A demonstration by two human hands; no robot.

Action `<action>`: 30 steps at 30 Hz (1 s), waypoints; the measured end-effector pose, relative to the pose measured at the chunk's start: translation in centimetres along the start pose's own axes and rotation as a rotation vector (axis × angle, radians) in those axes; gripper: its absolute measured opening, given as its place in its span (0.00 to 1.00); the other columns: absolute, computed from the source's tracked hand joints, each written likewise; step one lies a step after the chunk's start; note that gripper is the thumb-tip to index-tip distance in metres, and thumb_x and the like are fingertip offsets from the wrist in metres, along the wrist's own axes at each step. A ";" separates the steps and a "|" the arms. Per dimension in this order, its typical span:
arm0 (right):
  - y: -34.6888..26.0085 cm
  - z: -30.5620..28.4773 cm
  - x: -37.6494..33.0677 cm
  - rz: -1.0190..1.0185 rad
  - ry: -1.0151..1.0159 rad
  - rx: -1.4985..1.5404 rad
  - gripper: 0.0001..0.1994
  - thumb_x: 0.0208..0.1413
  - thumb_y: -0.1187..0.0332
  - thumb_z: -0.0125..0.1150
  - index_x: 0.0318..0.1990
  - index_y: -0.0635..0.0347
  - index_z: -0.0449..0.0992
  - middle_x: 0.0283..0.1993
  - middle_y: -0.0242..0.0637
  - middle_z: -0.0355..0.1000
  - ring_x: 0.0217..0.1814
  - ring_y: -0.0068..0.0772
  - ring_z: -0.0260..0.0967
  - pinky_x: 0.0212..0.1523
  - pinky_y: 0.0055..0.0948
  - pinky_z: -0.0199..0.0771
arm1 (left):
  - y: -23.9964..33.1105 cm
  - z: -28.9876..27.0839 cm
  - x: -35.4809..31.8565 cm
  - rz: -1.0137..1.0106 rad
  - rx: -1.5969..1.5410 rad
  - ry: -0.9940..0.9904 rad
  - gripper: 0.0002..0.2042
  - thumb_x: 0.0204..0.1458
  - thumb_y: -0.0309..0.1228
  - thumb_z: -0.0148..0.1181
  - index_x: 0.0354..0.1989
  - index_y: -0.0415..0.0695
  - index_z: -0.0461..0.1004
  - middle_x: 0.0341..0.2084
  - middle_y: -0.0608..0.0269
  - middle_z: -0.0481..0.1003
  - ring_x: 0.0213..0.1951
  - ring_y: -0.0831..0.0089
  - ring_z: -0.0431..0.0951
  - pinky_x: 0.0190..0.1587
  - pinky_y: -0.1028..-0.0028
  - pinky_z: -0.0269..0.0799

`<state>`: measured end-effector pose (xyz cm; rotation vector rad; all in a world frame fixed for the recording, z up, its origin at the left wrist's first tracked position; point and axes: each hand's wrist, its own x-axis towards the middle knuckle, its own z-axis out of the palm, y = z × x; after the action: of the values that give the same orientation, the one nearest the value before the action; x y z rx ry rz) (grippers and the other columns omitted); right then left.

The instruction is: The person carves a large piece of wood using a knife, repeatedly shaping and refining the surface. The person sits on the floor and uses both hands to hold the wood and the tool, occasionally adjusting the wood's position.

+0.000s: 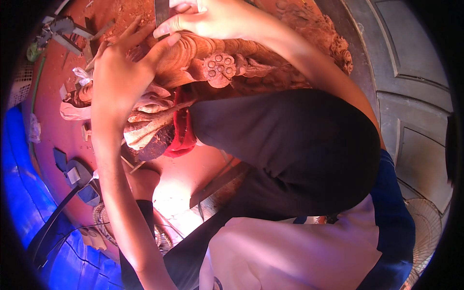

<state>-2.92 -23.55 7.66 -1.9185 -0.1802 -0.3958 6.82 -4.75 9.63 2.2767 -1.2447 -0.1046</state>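
Observation:
A reddish wood carving [193, 46] with ridged swirls and a round seed-pod shape lies before me at the top of the view. My left hand [121, 67] rests on its left part, fingers spread, the thumb stretched toward my right thumb. From the right, my right hand [198, 21] reaches over the carving, its thumb and fingers closed on a flat, dark metal blade [162, 10]. The blade's upper end runs out of the picture, so its exact kind cannot be told. Its lower end is near my left thumb.
My raised knee in dark trousers [299, 150] fills the middle right. Red cloth [181, 128] lies under the carving. Metal tools [67, 36] are at the upper left, blue plastic [24, 164] along the left. Grey panelled doors [411, 82] stand right, near a woven fan-like object [423, 232].

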 end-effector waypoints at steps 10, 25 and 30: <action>-0.2 0.1 0.7 0.211 -0.090 0.053 0.07 0.63 0.72 0.63 0.41 0.67 0.80 0.32 0.41 0.82 0.32 0.23 0.77 0.32 0.26 0.75 | 1.0 -0.2 -0.3 0.041 -0.140 -0.008 0.18 0.55 0.46 0.70 0.45 0.46 0.86 0.33 0.49 0.84 0.38 0.54 0.85 0.47 0.63 0.77; 0.1 1.1 1.2 0.321 0.017 0.129 0.09 0.69 0.74 0.55 0.50 0.71 0.75 0.50 0.51 0.82 0.47 0.35 0.83 0.46 0.28 0.86 | 0.8 -0.6 0.8 -0.106 -0.158 -0.018 0.22 0.50 0.47 0.75 0.46 0.44 0.85 0.34 0.44 0.83 0.37 0.48 0.85 0.42 0.59 0.78; 0.6 1.3 1.4 0.274 0.048 0.202 0.08 0.68 0.75 0.57 0.49 0.70 0.76 0.49 0.49 0.81 0.50 0.34 0.82 0.49 0.29 0.86 | -0.9 0.3 0.7 0.010 -0.068 0.087 0.24 0.49 0.49 0.75 0.49 0.45 0.85 0.35 0.44 0.83 0.36 0.50 0.85 0.43 0.59 0.79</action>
<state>-1.18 -22.67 7.17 -1.7042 0.0728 -0.2301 7.82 -5.09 9.09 2.1924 -1.1901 -0.0427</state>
